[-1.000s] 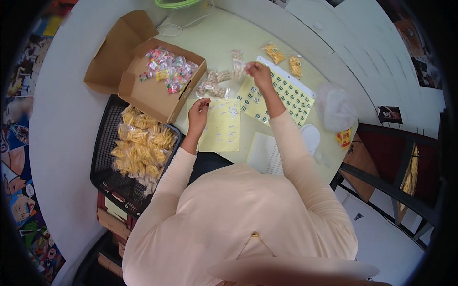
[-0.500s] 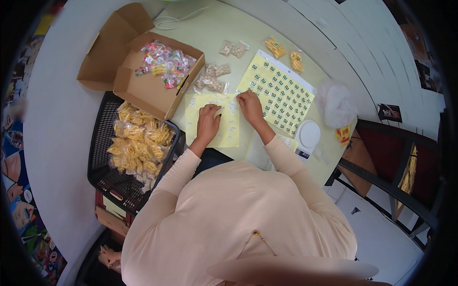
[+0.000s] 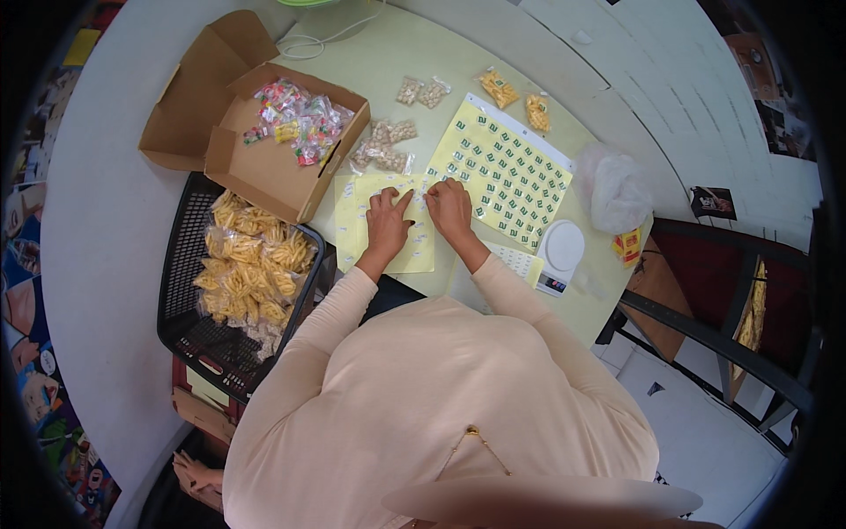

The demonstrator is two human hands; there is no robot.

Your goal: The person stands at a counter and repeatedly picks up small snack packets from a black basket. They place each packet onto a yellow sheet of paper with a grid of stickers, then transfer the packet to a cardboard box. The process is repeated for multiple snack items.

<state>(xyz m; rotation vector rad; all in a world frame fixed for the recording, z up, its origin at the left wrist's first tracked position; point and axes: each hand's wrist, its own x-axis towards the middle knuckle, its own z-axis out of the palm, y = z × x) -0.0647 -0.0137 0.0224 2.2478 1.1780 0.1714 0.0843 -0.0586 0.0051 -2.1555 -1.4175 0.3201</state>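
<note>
A pale yellow label sheet [image 3: 416, 256] lies on the light green table [image 3: 388, 62] in front of me. My left hand [image 3: 388, 220] rests on it with the fingers spread and the forefinger pointing to the right. Close beside it, my right hand [image 3: 449, 207] pinches a small pale sticker [image 3: 421, 190] at the sheet's upper edge; it is too small to make out well. Just right of the hands lies a larger yellow sheet [image 3: 502, 172] covered with several rows of green-and-white stickers.
An open cardboard box [image 3: 264, 172] of wrapped sweets [image 3: 300, 123] stands at the left. A black crate [image 3: 181, 264] of yellow snack bags [image 3: 251, 264] is below it. Small nut bags [image 3: 383, 145], a white scale [image 3: 560, 251], a white plastic bag [image 3: 617, 185] and a dark chair frame [image 3: 705, 326] are also around.
My right hand has drawn back from the far edge of the sticker sheet to the near yellow sheet, meeting my left hand there. The view has shifted slightly.
</note>
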